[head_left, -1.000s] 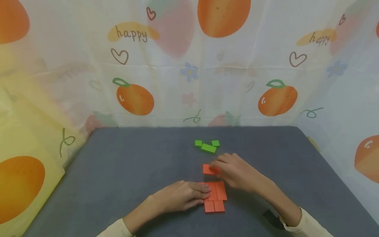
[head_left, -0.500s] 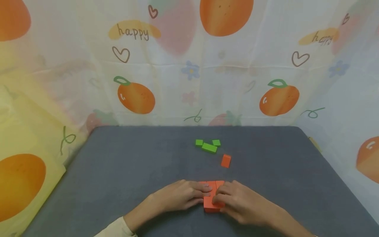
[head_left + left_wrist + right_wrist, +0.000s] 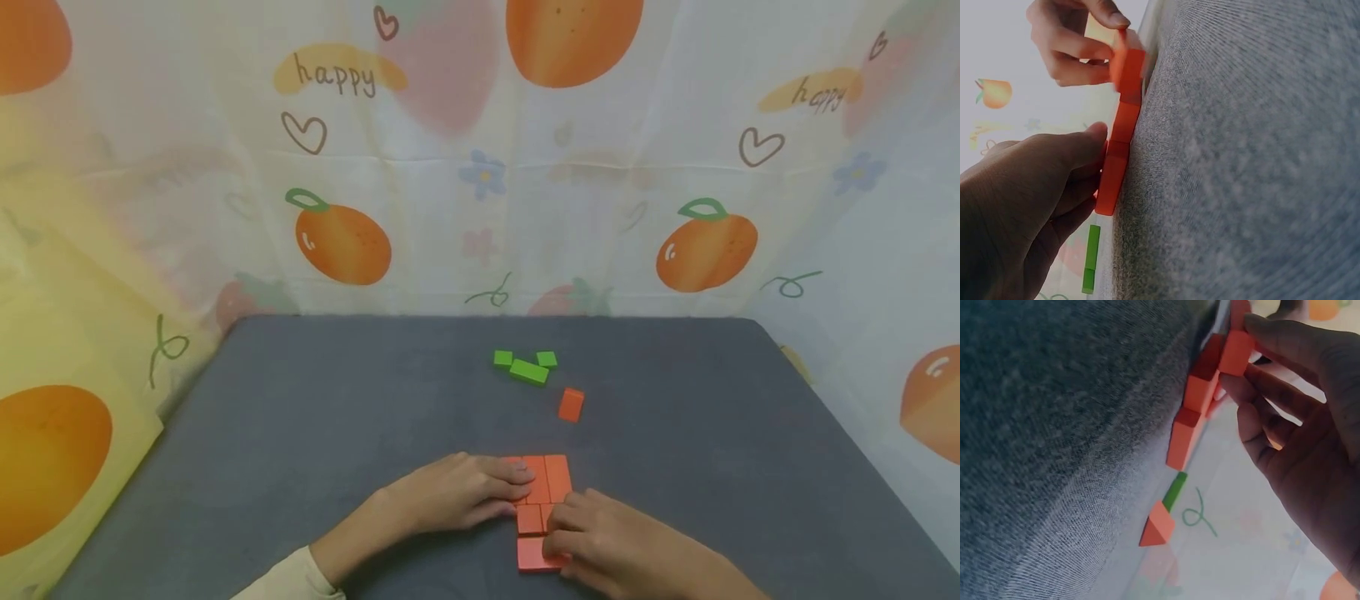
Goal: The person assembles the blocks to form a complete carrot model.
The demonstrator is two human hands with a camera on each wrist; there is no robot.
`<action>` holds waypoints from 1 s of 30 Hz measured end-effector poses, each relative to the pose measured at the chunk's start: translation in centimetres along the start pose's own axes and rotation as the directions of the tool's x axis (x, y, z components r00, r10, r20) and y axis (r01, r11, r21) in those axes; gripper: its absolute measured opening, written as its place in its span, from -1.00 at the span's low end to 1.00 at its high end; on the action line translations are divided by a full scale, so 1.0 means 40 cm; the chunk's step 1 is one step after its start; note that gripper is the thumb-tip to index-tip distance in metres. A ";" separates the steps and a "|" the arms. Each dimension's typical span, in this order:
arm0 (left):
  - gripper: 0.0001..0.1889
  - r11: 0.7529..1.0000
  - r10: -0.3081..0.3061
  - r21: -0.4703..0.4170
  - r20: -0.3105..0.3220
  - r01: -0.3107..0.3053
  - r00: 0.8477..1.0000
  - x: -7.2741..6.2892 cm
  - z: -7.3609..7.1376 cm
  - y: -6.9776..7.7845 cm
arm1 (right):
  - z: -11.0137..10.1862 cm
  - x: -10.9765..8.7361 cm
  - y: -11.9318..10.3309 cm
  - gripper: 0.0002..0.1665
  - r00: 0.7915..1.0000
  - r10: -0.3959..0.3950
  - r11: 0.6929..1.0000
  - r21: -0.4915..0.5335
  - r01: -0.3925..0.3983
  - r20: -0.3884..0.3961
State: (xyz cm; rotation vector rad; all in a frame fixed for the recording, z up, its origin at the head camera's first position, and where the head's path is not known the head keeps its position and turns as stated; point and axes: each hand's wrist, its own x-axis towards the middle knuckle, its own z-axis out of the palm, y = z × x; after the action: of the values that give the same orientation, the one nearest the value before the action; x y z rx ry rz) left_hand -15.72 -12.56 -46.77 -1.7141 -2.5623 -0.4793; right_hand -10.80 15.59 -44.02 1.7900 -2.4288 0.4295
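Note:
Several orange-red wooden blocks point(image 3: 557, 479) lie fitted together on the grey table. My left hand point(image 3: 468, 493) rests on their left side, its fingers fairly straight across the top. In the left wrist view its thumb point(image 3: 1094, 134) is against the blocks' side. Just in front of this group my right hand point(image 3: 611, 542) pinches another orange-red rectangular block point(image 3: 534, 553) between thumb and fingers. The right wrist view shows that held block point(image 3: 1236, 353) a little above the table; a narrow gap separates it from the group in the head view.
Farther back lie an orange triangular block point(image 3: 572, 405), a long green block point(image 3: 529, 372) and two small green blocks point(image 3: 503, 358). A fruit-printed cloth point(image 3: 420, 167) hangs behind the grey table point(image 3: 337, 392).
My right hand has picked up the orange-red block behind the group and carried it over to the near side, uncovering the triangular block. My left hand has stayed on the group.

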 end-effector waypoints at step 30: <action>-0.61 1.000 -0.009 0.007 -0.007 0.009 1.000 0.000 0.001 0.003 | 0.013 0.002 -0.023 -0.73 0.992 -0.108 0.986 -0.120 0.115 0.062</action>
State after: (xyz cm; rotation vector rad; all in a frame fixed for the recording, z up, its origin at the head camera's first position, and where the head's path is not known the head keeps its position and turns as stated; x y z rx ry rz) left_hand -15.60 -12.50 -46.77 -1.6957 -2.5651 -0.4750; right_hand -9.92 15.11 -44.36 1.8967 -2.3181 0.2172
